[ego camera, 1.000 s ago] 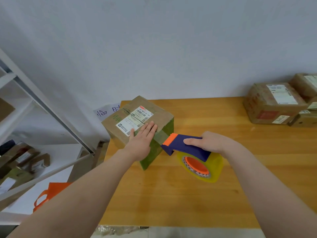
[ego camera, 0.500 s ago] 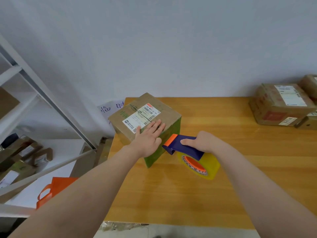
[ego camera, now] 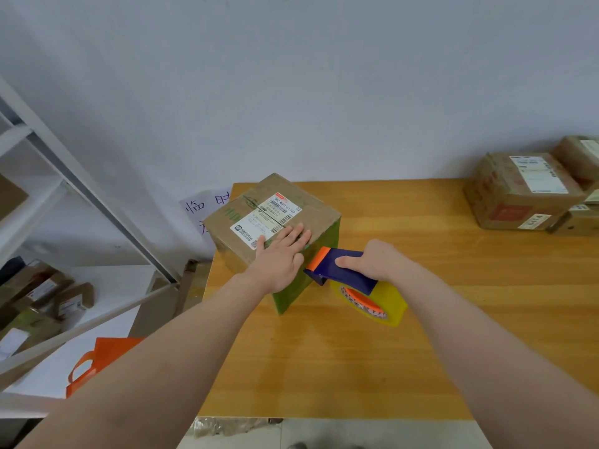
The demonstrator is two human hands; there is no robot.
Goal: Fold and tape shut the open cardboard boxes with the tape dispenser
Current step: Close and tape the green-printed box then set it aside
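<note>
A closed brown cardboard box (ego camera: 249, 215) with white shipping labels and a green side stands at the far left of the wooden table (ego camera: 405, 358). My left hand (ego camera: 280, 260) lies flat on the box's near top edge, fingers straight. My right hand (ego camera: 377, 259) grips the blue handle of the tape dispenser (ego camera: 340, 268), whose orange front end sits against the box's right side. Its yellow tape roll (ego camera: 372, 304) hangs below my hand, just above the tabletop.
Several taped cardboard boxes (ego camera: 522, 192) are stacked at the table's far right against the wall. A white metal shelf (ego camera: 48, 176) with small parcels stands to the left. An orange bag (ego camera: 97, 361) lies on the floor beside the table.
The dispenser has moved slightly towards the box and my left hand has stayed pressed on the box top. The view has shifted a little to the left.
</note>
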